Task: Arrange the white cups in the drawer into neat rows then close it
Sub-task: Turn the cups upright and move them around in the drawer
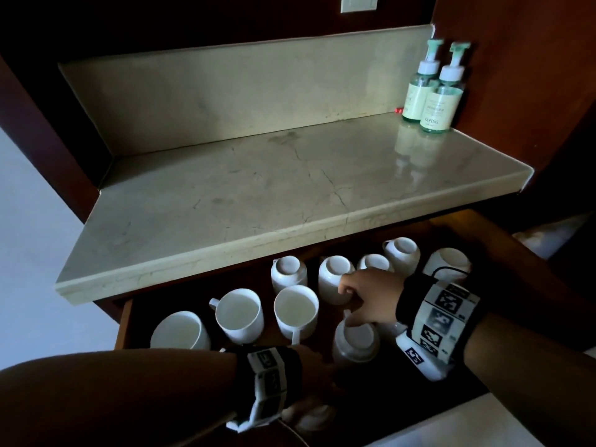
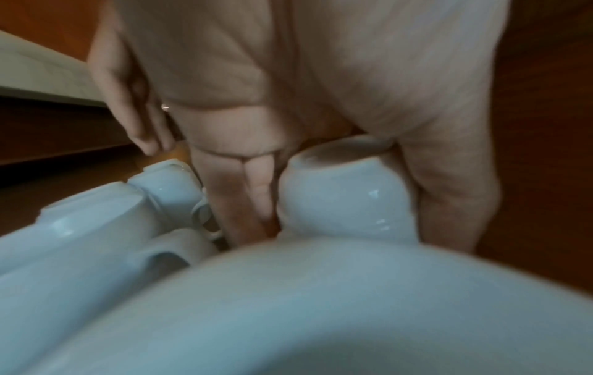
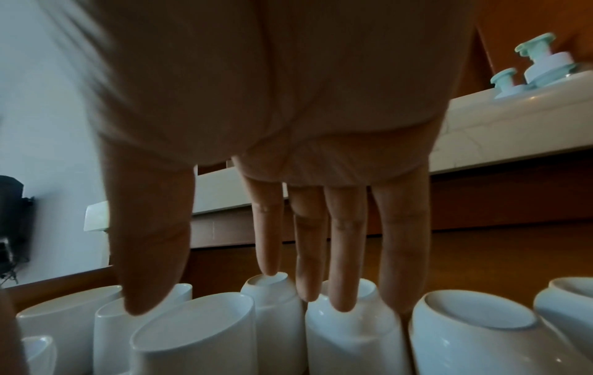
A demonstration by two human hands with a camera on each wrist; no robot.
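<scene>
Several white cups stand in the open wooden drawer [image 1: 125, 321]. Three at the left stand upright [image 1: 238, 312]; the others are upside down [image 1: 288, 272]. My right hand [image 1: 346, 304] hovers over the middle of the drawer with its fingers [image 3: 345, 266] straight, the tips touching the base of an upturned cup [image 3: 349, 337]. My left hand [image 1: 319, 375] reaches in low at the drawer's front, in shadow. Its fingers [image 2: 244, 198] and thumb lie on either side of an upturned cup [image 2: 343, 187], holding it. Another cup [image 2: 320, 317] fills the foreground under that wrist.
A marble counter [image 1: 258, 195] overhangs the back of the drawer, hiding its rear part. Two green pump bottles [image 1: 432, 91] stand at the counter's back right corner. Dark wooden panels flank the counter. A wall socket [image 1: 358, 2] sits above.
</scene>
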